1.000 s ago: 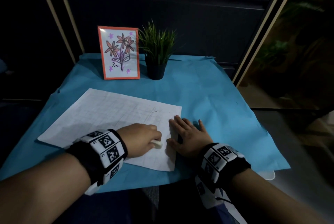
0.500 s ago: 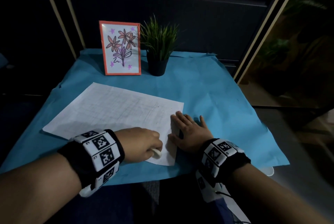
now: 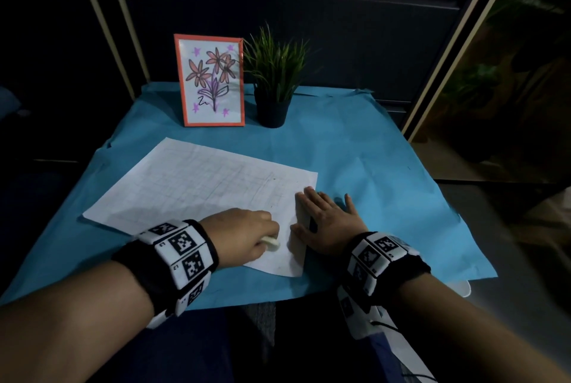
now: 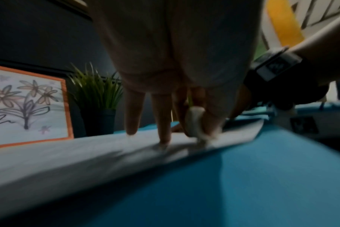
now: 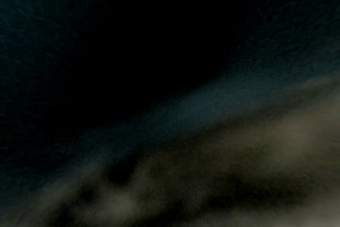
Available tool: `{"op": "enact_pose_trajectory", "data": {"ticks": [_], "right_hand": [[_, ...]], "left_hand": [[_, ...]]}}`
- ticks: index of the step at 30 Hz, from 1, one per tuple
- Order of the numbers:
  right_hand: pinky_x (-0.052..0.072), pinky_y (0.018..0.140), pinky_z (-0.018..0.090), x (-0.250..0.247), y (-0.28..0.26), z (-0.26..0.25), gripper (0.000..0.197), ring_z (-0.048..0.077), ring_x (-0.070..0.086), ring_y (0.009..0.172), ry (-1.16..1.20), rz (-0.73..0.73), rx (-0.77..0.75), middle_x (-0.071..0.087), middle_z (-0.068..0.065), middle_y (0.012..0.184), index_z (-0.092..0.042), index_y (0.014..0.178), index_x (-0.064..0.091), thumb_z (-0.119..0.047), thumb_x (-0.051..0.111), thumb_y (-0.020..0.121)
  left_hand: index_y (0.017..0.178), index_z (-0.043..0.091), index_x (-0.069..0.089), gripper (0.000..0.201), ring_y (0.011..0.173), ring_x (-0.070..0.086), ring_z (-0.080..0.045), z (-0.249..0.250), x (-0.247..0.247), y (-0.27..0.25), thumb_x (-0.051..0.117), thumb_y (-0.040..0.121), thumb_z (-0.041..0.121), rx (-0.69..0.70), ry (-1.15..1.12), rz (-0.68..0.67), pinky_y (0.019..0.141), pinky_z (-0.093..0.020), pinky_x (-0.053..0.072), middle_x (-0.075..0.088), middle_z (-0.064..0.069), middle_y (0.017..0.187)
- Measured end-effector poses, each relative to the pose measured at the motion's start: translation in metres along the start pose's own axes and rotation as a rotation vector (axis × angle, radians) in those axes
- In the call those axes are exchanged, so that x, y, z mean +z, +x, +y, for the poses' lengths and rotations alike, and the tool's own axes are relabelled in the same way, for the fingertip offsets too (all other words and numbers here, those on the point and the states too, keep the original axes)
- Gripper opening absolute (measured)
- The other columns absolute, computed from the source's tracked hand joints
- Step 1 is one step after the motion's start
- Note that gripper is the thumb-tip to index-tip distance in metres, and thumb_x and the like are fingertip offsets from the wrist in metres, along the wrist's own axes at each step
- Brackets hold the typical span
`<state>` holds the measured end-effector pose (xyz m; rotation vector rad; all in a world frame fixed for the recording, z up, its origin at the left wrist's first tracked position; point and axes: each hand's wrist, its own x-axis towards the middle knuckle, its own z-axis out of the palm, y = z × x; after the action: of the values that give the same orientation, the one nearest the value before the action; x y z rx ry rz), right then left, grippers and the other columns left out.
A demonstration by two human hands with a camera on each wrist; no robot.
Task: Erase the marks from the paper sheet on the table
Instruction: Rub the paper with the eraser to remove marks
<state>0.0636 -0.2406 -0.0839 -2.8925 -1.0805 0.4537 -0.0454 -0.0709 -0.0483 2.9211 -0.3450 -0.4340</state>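
Observation:
A white grid paper sheet (image 3: pixel 197 184) lies on the blue table cover (image 3: pixel 370 160), with faint marks near its right side. My left hand (image 3: pixel 247 234) pinches a small white eraser (image 3: pixel 272 243) and holds it down on the sheet's near right part; the left wrist view shows the eraser (image 4: pixel 194 122) between the thumb and fingers, touching the paper (image 4: pixel 68 153). My right hand (image 3: pixel 327 222) lies flat with straight fingers on the sheet's right edge, pressing it down. The right wrist view is dark and blurred.
A framed flower drawing (image 3: pixel 210 82) and a small potted plant (image 3: pixel 275 79) stand at the back of the table. A dark wall rises behind them. The table's near edge runs just under my wrists.
My left hand has slid the eraser a little toward me and back over the same spot on the sheet. The right hand stays pressed on the paper's edge.

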Motion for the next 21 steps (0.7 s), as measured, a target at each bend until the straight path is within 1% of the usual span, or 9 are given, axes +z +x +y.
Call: {"op": "enact_pose_trajectory", "data": {"ticks": [2,4,6,8,11,13,15,18,21], "right_hand": [[-0.013,0.115,0.049,0.001,0.001,0.000,0.068,0.009,0.000,0.146,-0.007,0.001,0.001,-0.006,-0.011,0.159,-0.033,0.151,0.001,-0.060,0.027,0.094],[-0.013,0.115,0.049,0.002,0.000,-0.001,0.068,0.009,0.000,0.146,-0.001,0.002,0.001,-0.005,-0.011,0.159,-0.033,0.151,0.002,-0.060,0.027,0.094],[-0.014,0.115,0.049,0.002,0.000,-0.001,0.068,0.010,0.001,0.146,0.022,0.018,-0.003,-0.005,-0.010,0.160,-0.031,0.151,0.003,-0.059,0.028,0.094],[-0.014,0.114,0.049,0.000,0.000,0.000,0.068,0.011,0.002,0.147,0.071,0.079,-0.013,-0.002,-0.008,0.160,-0.030,0.151,0.008,-0.056,0.034,0.094],[-0.011,0.114,0.050,-0.006,-0.004,0.000,0.063,0.013,0.005,0.147,0.117,0.154,-0.102,0.006,-0.008,0.159,-0.035,0.148,0.022,-0.051,0.045,0.092],[-0.010,0.113,0.053,-0.005,-0.009,-0.004,0.064,0.012,0.007,0.146,0.126,0.106,-0.169,0.015,-0.012,0.157,-0.039,0.145,0.028,-0.058,0.042,0.085],[-0.011,0.113,0.053,-0.004,-0.012,-0.007,0.062,0.009,0.008,0.145,0.135,0.081,-0.175,0.019,-0.015,0.156,-0.040,0.144,0.030,-0.060,0.045,0.087],[-0.013,0.114,0.052,-0.004,-0.011,-0.006,0.058,0.008,0.007,0.145,0.129,0.079,-0.155,0.019,-0.017,0.155,-0.043,0.143,0.029,-0.054,0.049,0.089],[-0.013,0.114,0.051,-0.004,-0.011,-0.005,0.058,0.009,0.005,0.145,0.110,0.060,-0.139,0.015,-0.018,0.156,-0.045,0.143,0.026,-0.056,0.047,0.090]], "left_hand": [[0.115,0.022,0.058,0.022,0.092,0.054,-0.016,0.000,0.002,-0.002,0.045,0.099,0.028,0.028,-0.010,-0.040,0.076,-0.025,0.039,0.052,0.006,0.110],[0.119,0.025,0.060,0.025,0.100,0.052,-0.012,-0.001,0.001,-0.005,0.046,0.099,0.029,0.065,-0.031,-0.097,0.085,-0.028,0.042,0.053,0.008,0.112],[0.121,0.025,0.058,0.025,0.107,0.047,-0.008,-0.001,0.001,-0.005,0.045,0.099,0.030,0.079,-0.012,-0.082,0.090,-0.027,0.040,0.053,0.009,0.113],[0.116,0.024,0.057,0.021,0.103,0.049,-0.009,-0.002,0.002,0.000,0.044,0.100,0.029,0.044,-0.034,0.008,0.083,-0.022,0.037,0.053,0.009,0.112],[0.111,0.019,0.056,0.017,0.095,0.054,-0.017,-0.007,0.002,0.008,0.045,0.100,0.028,-0.032,-0.070,0.073,0.075,-0.025,0.036,0.053,0.004,0.109],[0.111,0.019,0.056,0.018,0.096,0.054,-0.018,-0.011,0.001,0.012,0.044,0.100,0.028,-0.058,-0.069,0.059,0.077,-0.026,0.037,0.052,0.003,0.110],[0.112,0.021,0.057,0.020,0.098,0.054,-0.017,-0.011,0.000,0.013,0.044,0.101,0.030,-0.057,-0.068,0.044,0.077,-0.024,0.035,0.052,0.004,0.111],[0.118,0.024,0.059,0.023,0.102,0.053,-0.015,-0.007,-0.002,0.010,0.044,0.101,0.030,-0.036,-0.081,0.003,0.079,-0.021,0.034,0.051,0.006,0.114],[0.123,0.027,0.060,0.027,0.106,0.050,-0.010,-0.006,-0.007,0.006,0.046,0.100,0.029,0.006,-0.080,-0.056,0.086,-0.020,0.036,0.052,0.008,0.115]]}}
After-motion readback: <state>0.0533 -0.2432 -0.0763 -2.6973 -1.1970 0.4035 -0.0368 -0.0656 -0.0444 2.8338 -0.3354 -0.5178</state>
